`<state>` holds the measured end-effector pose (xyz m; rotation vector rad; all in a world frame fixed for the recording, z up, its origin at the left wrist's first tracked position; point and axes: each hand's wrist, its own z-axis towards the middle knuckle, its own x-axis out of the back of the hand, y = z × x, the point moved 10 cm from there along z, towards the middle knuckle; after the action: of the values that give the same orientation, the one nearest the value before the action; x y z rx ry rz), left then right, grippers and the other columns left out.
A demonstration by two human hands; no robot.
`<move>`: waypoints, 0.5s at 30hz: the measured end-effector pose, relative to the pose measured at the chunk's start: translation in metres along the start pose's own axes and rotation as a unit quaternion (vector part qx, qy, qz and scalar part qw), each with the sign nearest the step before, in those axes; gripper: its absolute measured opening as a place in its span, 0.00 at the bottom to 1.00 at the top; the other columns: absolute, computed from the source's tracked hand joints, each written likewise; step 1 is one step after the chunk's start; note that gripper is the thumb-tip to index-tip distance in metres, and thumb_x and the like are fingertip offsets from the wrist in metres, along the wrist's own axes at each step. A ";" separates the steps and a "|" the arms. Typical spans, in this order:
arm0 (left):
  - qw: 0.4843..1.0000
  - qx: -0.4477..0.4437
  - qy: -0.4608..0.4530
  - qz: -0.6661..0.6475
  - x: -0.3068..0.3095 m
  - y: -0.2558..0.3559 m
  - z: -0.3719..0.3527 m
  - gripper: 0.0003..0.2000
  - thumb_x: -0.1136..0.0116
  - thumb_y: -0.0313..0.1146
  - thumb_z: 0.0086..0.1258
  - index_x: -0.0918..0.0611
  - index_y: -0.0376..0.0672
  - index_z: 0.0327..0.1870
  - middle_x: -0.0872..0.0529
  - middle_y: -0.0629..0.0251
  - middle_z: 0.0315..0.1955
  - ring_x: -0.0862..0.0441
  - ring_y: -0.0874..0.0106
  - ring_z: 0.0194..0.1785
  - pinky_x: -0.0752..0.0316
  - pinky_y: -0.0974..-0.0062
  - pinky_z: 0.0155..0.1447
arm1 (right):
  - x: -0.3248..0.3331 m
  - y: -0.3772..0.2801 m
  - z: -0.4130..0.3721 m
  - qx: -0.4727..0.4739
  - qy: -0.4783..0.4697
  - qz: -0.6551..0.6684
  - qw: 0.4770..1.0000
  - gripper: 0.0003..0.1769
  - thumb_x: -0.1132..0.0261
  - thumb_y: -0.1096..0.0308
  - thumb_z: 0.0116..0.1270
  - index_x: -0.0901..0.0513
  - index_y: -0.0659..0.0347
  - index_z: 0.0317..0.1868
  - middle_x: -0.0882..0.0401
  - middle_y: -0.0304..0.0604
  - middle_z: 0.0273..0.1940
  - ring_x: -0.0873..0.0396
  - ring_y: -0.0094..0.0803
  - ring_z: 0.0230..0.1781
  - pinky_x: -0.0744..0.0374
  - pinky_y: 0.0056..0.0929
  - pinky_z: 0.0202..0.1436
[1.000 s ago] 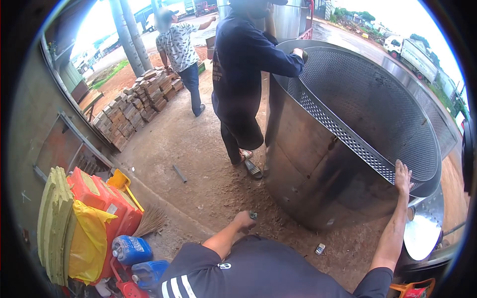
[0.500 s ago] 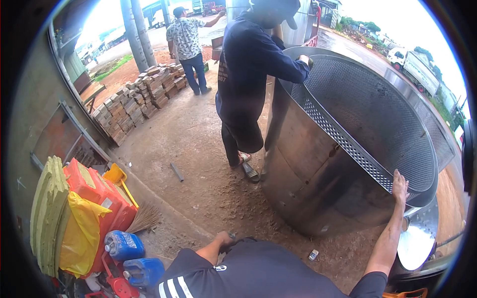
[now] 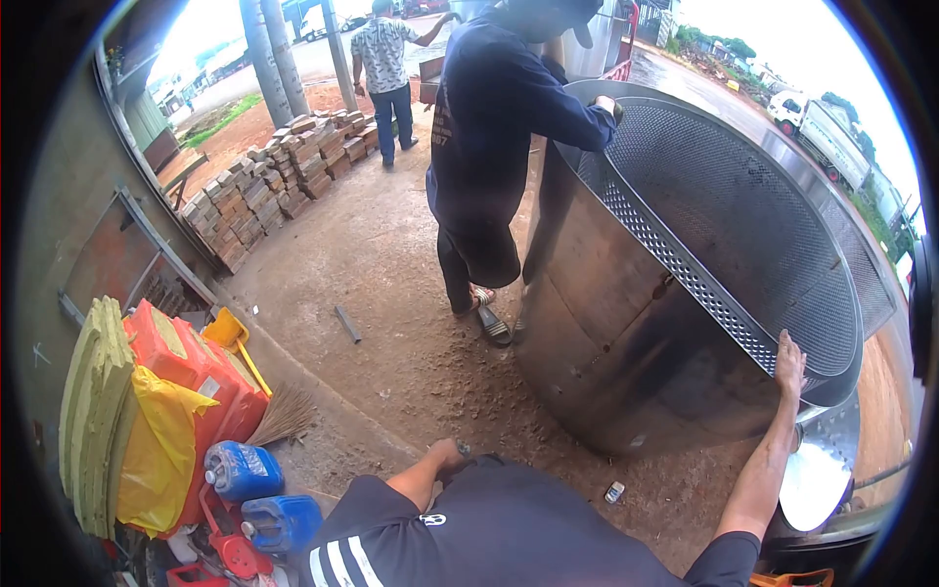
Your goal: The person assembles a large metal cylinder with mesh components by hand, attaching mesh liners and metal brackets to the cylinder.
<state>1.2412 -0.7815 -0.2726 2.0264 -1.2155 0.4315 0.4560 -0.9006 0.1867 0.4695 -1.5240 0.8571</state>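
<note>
A big round metal drum stands upright on the ground, with a perforated metal liner inside its wall. My right hand lies on the near right part of the rim, fingers stretched out and pressed flat to it. Low in front of my body, my left hand is closed; a small dark thing shows at its fingertips, too little to name. Across the drum, a co-worker in dark clothes leans over the far left rim, one hand on it.
Stacked bricks stand behind, near another person. At left are blue jugs, a yellow dustpan, a broom and yellowish insulation slabs. A small phone-like object lies by the drum.
The view has shifted slightly. The person in the back has stepped a little and lowered the raised arm somewhat. My right hand stays on the rim; the drum looks unmoved.
</note>
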 end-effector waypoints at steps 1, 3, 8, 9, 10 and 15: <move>1.000 -0.009 0.010 0.006 0.003 0.002 0.001 0.23 0.33 0.48 0.58 0.12 0.28 0.34 0.11 0.47 0.28 0.10 0.56 0.31 0.17 0.58 0.37 | -0.001 0.001 0.004 0.010 0.006 0.002 1.000 0.45 0.67 0.23 0.75 0.37 0.37 0.81 0.46 0.34 0.84 0.59 0.51 0.86 0.61 0.74 0.80; 1.000 -0.016 0.017 0.011 0.005 0.003 0.000 0.23 0.32 0.48 0.58 0.12 0.28 0.33 0.11 0.47 0.27 0.10 0.56 0.30 0.17 0.58 0.35 | -0.005 0.006 0.011 0.022 0.010 0.001 1.000 0.45 0.67 0.23 0.75 0.36 0.37 0.81 0.45 0.35 0.83 0.58 0.52 0.86 0.60 0.73 0.80; 0.999 0.028 0.001 -0.031 0.020 0.014 -0.029 0.23 0.32 0.47 0.58 0.12 0.28 0.33 0.11 0.48 0.27 0.11 0.56 0.29 0.17 0.58 0.33 | 0.006 -0.004 -0.006 0.003 0.021 0.000 1.000 0.45 0.68 0.23 0.75 0.35 0.38 0.80 0.43 0.35 0.83 0.57 0.52 0.85 0.59 0.68 0.82; 0.999 0.028 -0.001 -0.032 0.017 0.013 -0.027 0.23 0.32 0.47 0.58 0.12 0.28 0.33 0.11 0.48 0.27 0.11 0.56 0.29 0.17 0.58 0.33 | 0.006 -0.003 -0.007 0.003 0.020 -0.002 1.000 0.45 0.68 0.23 0.75 0.35 0.38 0.80 0.43 0.35 0.83 0.57 0.52 0.85 0.59 0.68 0.82; 0.999 0.025 0.000 -0.029 0.015 0.012 -0.023 0.23 0.32 0.47 0.58 0.12 0.28 0.34 0.11 0.48 0.27 0.10 0.56 0.29 0.18 0.58 0.33 | 0.006 -0.004 -0.006 0.012 0.018 -0.002 1.000 0.45 0.68 0.23 0.75 0.35 0.38 0.80 0.43 0.35 0.82 0.57 0.52 0.85 0.58 0.65 0.83; 0.999 0.013 0.017 -0.029 0.012 0.009 -0.016 0.23 0.31 0.47 0.57 0.12 0.28 0.34 0.10 0.48 0.29 0.10 0.55 0.32 0.18 0.58 0.34 | 0.005 -0.004 -0.004 0.022 0.015 -0.005 1.000 0.45 0.68 0.24 0.75 0.35 0.39 0.80 0.42 0.35 0.82 0.56 0.52 0.85 0.57 0.57 0.85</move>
<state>1.2404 -0.7800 -0.2507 2.0633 -1.1327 0.4527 0.4610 -0.8991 0.1920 0.4941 -1.4755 0.8870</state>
